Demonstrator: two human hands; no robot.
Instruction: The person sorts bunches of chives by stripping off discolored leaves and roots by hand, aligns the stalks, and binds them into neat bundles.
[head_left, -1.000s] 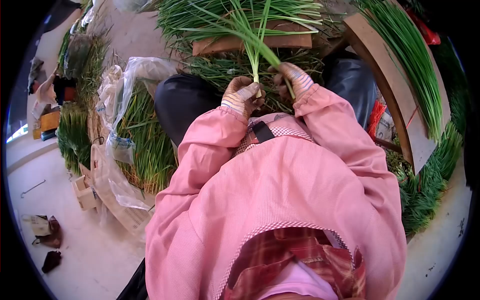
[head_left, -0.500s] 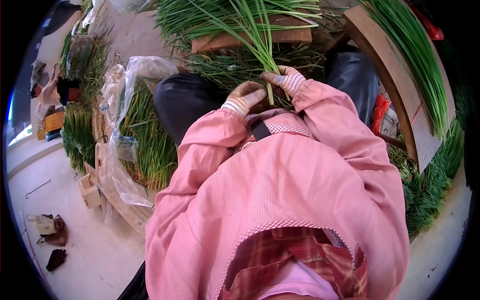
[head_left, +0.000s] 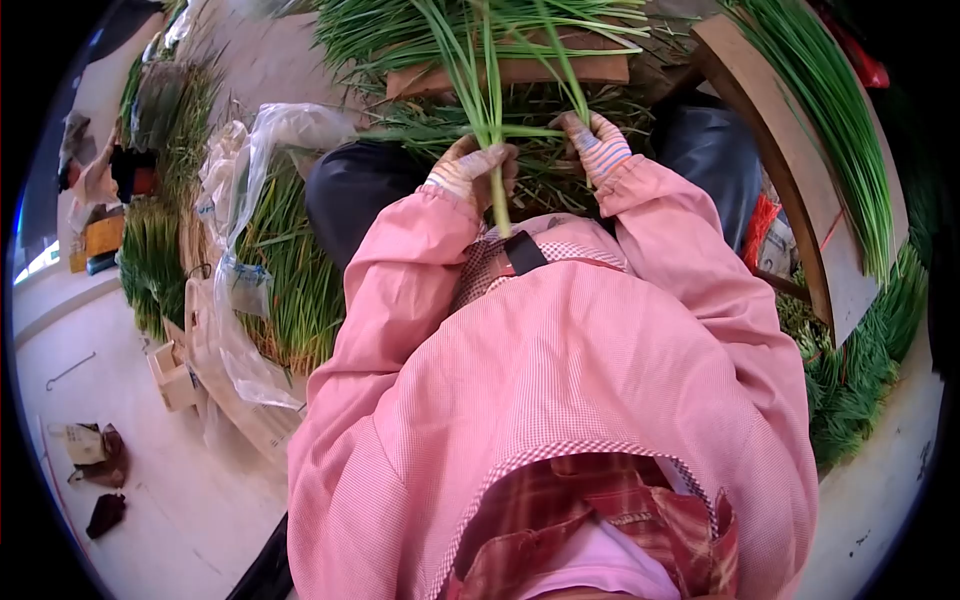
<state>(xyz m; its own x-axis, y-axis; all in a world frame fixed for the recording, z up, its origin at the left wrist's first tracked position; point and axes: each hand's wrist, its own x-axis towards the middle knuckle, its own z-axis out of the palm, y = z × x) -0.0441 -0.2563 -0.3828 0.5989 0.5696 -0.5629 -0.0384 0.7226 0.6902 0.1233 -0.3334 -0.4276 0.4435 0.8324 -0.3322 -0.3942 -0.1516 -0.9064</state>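
My left hand (head_left: 478, 170), in a striped, soiled glove, is closed around a small bunch of garlic chives (head_left: 490, 95). The pale stem ends point down toward my lap, and the leaves fan out upward. To its right, my right hand (head_left: 595, 145) pinches a few separate chive leaves (head_left: 568, 75). One leaf runs sideways between the two hands. Beyond them, a pile of chives (head_left: 440, 35) lies across a wooden board (head_left: 510, 78). Loose leaf scraps (head_left: 545, 170) cover the space between my knees.
On the right, a long bundle of chives (head_left: 840, 130) rests on a curved-looking bench (head_left: 775, 160). More greens (head_left: 860, 390) lie below it. At left, plastic sheeting (head_left: 245, 230) partly wraps upright chives (head_left: 295, 270) beside a pale crate (head_left: 235, 370). A metal hook (head_left: 70, 372) lies on the floor.
My hands have moved apart. The main bunch has shifted left into my left hand, while my right hand has drawn a few leaves away to the right.
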